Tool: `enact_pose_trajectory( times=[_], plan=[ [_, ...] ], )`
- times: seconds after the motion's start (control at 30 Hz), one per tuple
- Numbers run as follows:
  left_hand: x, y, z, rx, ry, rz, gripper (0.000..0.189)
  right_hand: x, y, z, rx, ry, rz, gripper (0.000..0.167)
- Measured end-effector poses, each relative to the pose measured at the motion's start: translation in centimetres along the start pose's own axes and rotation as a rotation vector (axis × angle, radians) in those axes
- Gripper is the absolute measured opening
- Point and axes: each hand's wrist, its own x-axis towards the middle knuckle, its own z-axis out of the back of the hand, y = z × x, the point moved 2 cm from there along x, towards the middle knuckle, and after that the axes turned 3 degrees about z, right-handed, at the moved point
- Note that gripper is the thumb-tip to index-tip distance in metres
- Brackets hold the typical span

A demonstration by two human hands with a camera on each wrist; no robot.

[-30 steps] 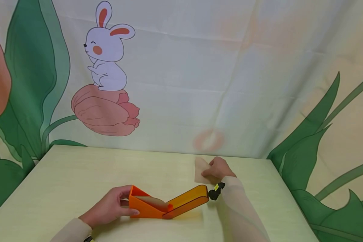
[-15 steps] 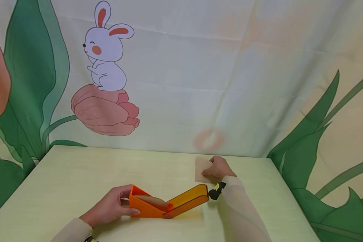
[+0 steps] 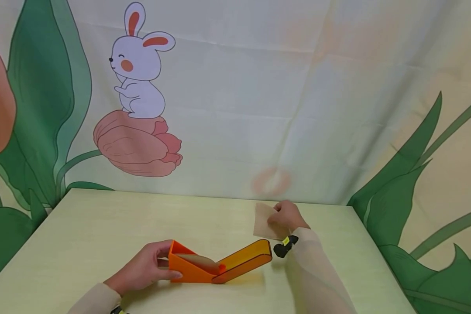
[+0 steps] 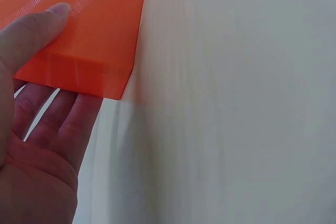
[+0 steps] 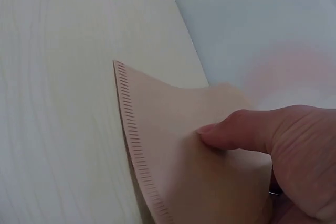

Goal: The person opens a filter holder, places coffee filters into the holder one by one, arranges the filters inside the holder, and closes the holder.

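My left hand (image 3: pixel 142 269) grips the left end of an orange coffee filter holder (image 3: pixel 192 270) on the table. In the left wrist view the thumb presses the holder's orange side (image 4: pixel 100 30), with the fingers behind its end. The holder's amber see-through lid (image 3: pixel 245 261) is swung open to the right, and brown paper (image 3: pixel 197 261) stands inside. Farther back, my right hand (image 3: pixel 289 216) pinches a brown paper coffee filter (image 3: pixel 262 221). The right wrist view shows the filter's crimped edge (image 5: pixel 134 135) and the thumb on its face; the fingers behind it are mostly hidden.
The pale wood-grain table (image 3: pixel 121 218) ends at the back against a printed cloth (image 3: pixel 227 109) with a rabbit and tulips. Black wrist cameras are strapped on both sleeves; the right one (image 3: pixel 285 247) is close to the amber lid.
The right hand and the filter have shifted slightly to the right. The left hand and the holder have stayed in place.
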Motion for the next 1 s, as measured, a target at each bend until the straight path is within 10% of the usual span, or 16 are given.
enact_pose_trajectory(
  times=[1.0],
  plan=[
    [0.0,-0.1,0.1,-0.002,0.004,-0.006,0.050,-4.1,2.1,3.3,0.159,0.049,0.194,0.015]
  ],
)
